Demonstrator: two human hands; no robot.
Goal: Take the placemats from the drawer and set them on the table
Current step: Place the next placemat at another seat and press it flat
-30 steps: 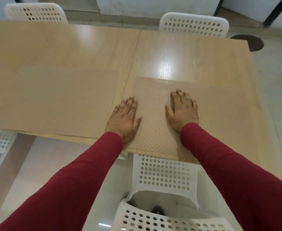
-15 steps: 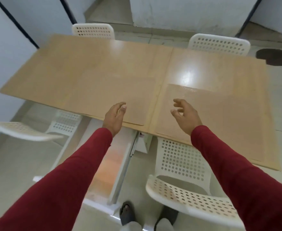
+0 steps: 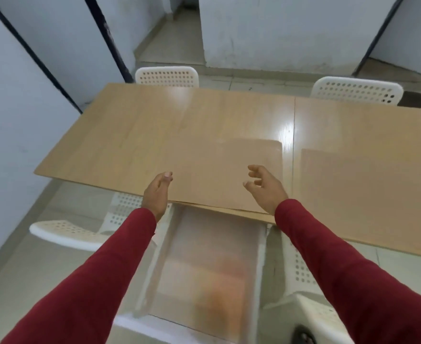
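Note:
Two tan placemats lie flat on the light wooden table [image 3: 134,135]. One placemat [image 3: 219,170] is at the near edge in the middle, the other placemat [image 3: 363,194] is to its right. My left hand [image 3: 157,192] hovers at the left edge of the middle placemat, fingers loosely curled, holding nothing. My right hand [image 3: 266,187] hovers over that placemat's right part, fingers spread and empty. Below the table edge a white drawer [image 3: 204,276] stands pulled out, blurred, with tan and orange sheets inside.
White perforated chairs stand around the table: two at the far side [image 3: 167,76] [image 3: 356,91], one at the near left [image 3: 65,234], one at the near right [image 3: 311,309]. Grey partition walls with dark posts rise at the left and back.
Both hands lifted off the right placemat and came apart. The view swung left and pulled back, so the open drawer now shows below the hands.

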